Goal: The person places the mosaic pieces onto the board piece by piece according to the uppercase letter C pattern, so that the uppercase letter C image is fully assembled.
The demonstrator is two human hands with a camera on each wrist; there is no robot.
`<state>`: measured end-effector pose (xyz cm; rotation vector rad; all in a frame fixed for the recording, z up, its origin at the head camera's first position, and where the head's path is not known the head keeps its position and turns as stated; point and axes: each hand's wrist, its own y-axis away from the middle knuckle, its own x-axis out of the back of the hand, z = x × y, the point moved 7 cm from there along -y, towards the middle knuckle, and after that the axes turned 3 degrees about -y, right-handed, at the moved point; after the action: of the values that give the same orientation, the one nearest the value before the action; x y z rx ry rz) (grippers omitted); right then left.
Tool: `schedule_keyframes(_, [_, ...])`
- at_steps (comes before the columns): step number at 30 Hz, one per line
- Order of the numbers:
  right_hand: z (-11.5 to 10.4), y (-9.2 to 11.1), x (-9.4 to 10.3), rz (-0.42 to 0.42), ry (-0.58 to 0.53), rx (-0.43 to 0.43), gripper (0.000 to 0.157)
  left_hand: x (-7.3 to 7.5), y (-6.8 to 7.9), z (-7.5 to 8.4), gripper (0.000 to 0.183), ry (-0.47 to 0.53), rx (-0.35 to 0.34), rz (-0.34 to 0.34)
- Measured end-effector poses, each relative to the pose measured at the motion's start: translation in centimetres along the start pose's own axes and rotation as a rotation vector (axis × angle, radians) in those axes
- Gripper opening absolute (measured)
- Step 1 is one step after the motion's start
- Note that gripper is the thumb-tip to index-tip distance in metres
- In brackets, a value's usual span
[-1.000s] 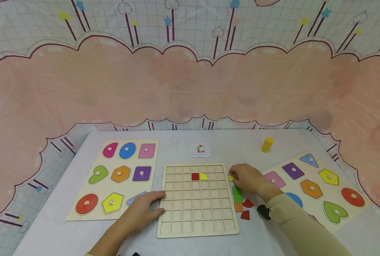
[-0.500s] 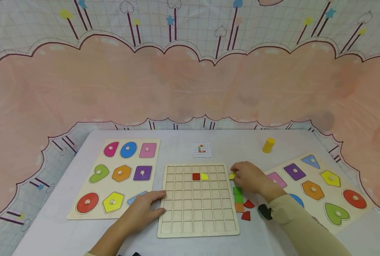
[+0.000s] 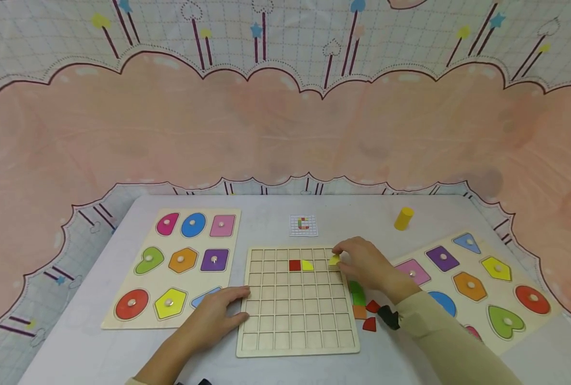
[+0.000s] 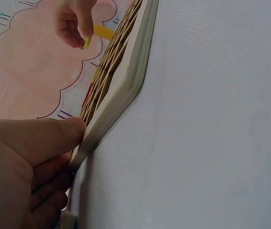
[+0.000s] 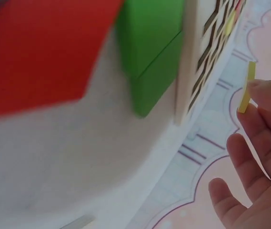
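Observation:
The right hand pinches a thin yellow puzzle piece between thumb and fingers, above the right edge of a wooden grid board. In the right wrist view the same yellow piece is seen edge-on, the other fingers spread loosely. Thumb and fingers of the left hand touch the board's left edge; the left wrist view shows the thumb against that edge. A red square and a yellow quarter-circle sit side by side in the board's second row.
Green pieces, an orange square and red pieces lie right of the board. A pattern card lies behind it. Knobbed shape boards stand left and right; a yellow cylinder is at back right.
The right hand has lifted the yellow piece from beside the board and moved left with it over the board's right edge. The left hand has stayed in place.

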<state>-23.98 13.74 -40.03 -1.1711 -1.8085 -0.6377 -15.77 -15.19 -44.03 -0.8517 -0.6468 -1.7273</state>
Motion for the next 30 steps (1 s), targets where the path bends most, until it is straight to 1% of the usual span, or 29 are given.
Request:
schedule_keyframes(7, [-1.8, -1.1, -0.7, -0.007, -0.01, 0.048, 0.024, 0.1, 0.1, -0.1, 0.043, 0.004, -0.018, 0.001])
schedule_keyframes(14, [-3.4, -2.3, -1.6, -0.037, -0.037, 0.051, 0.025, 0.2, 0.1, -0.1, 0.043, 0.004, -0.032, 0.009])
schedule_keyframes(18, [-4.1, -2.8, -2.1, -0.039, -0.024, 0.084, 0.025, 0.1, 0.1, 0.0, 0.042, 0.003, -0.041, 0.011])
schedule_keyframes(25, [-5.1, -3.7, -2.9, -0.05, -0.013, 0.104, 0.024, 0.1, 0.1, 0.0, 0.042, 0.002, -0.045, 0.006])
schedule_keyframes(30, [-5.8, -4.3, -3.4, -0.049, -0.013, 0.142, 0.023, 0.2, 0.2, 0.1, 0.042, 0.001, -0.044, 0.006])
